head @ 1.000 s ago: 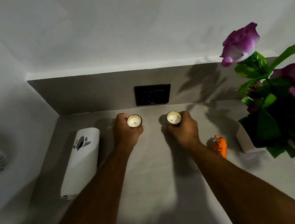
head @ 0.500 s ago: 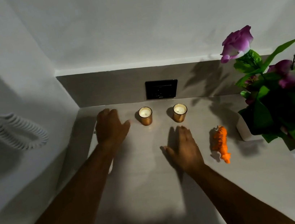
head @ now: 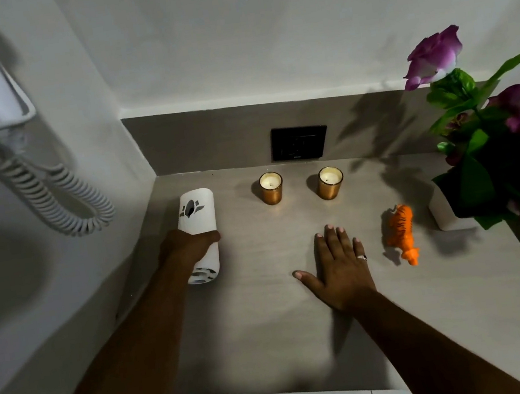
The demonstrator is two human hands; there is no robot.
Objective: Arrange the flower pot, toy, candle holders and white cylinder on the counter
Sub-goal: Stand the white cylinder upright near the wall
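Two gold candle holders stand side by side near the back of the counter, the left one [head: 271, 188] and the right one [head: 330, 182]. A white cylinder [head: 196, 212] with a dark leaf mark lies on its side at the counter's left, and my left hand [head: 187, 247] is closed around its middle. My right hand [head: 336, 263] rests flat on the counter with fingers spread, holding nothing. An orange toy tiger [head: 401, 233] lies to its right. The flower pot [head: 443, 216], white, with purple flowers and green leaves, stands at the right edge.
A black wall socket [head: 298, 142] sits in the backsplash behind the candles. A white wall-mounted dryer with a coiled cord [head: 52, 199] hangs on the left wall. The grey counter [head: 268, 312] ends at a front edge, with floor tiles below.
Both hands let go of the candle holders and drew back. My left hand moved left and took hold of the white cylinder; my right hand came down flat on the counter.
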